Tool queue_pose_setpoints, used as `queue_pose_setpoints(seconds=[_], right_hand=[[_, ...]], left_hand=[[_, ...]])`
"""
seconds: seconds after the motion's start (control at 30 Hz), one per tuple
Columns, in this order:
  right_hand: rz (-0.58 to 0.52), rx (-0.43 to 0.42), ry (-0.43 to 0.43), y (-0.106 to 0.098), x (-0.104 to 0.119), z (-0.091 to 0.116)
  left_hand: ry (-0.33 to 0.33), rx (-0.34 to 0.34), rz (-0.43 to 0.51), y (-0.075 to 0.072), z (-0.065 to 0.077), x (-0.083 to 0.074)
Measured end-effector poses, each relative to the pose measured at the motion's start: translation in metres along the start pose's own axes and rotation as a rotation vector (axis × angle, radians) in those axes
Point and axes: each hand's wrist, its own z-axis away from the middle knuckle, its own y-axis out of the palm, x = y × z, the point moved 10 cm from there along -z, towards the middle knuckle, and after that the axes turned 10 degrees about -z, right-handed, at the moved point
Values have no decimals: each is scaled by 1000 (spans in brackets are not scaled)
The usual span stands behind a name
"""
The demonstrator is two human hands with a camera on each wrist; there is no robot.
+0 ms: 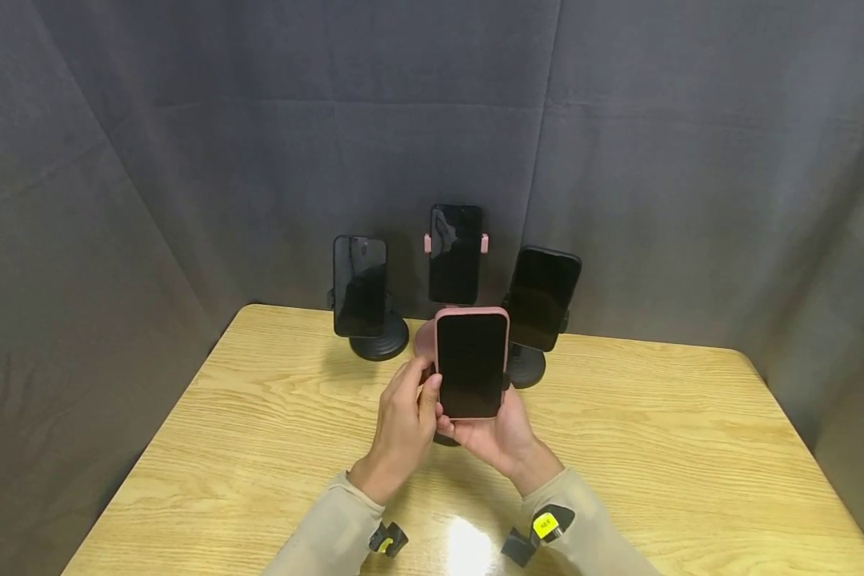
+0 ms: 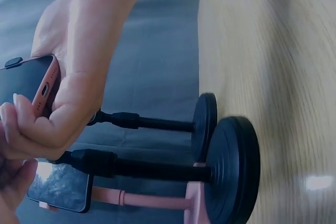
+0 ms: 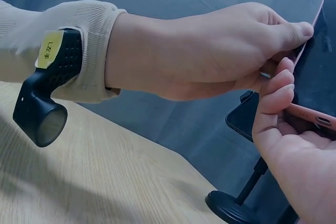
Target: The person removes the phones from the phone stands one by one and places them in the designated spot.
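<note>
A smartphone in a pink case [image 1: 473, 364] stands upright, dark screen facing me, in front of a black phone stand [image 2: 163, 171] whose round base [image 1: 446, 439] shows below my hands. My left hand [image 1: 402, 424] pinches the phone's left edge, thumb at the front. My right hand [image 1: 500, 432] cups the lower right of the phone from below, its fingers curled round the bottom edge, as the right wrist view shows near the charging port [image 3: 323, 121]. A black clamp arm [image 1: 506, 382] sticks out at the phone's right edge. The holder behind the phone is mostly hidden.
Behind stand three more phones on stands: one at left [image 1: 360, 286] on a black base, one in the middle [image 1: 455, 254] in a pink clamp, and one tilted at right [image 1: 544, 298] on black. A grey curtain [image 1: 259, 200] hangs behind the wooden table [image 1: 691, 448].
</note>
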Motion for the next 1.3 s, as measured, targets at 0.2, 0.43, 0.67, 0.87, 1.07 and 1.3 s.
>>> queue_pose_setpoints(seconds=[0.2, 0.43, 0.67, 0.87, 1.07, 1.3], right_hand=[[0, 31, -6, 3, -1, 1], [-48, 69, 10, 4, -2, 3], [-54, 160, 49, 11, -1, 4], [-57, 134, 54, 9, -2, 3], [-46, 126, 69, 9, -3, 3], [-40, 166, 110, 11, -7, 3]], left_hand=[[45, -8, -56, -1, 0, -4], [2, 20, 49, 1, 2, 1], [22, 18, 97, 2, 1, 3], [22, -10, 86, 3, 2, 4], [-6, -5, 88, 4, 2, 7], [-9, 1, 109, 4, 3, 8]])
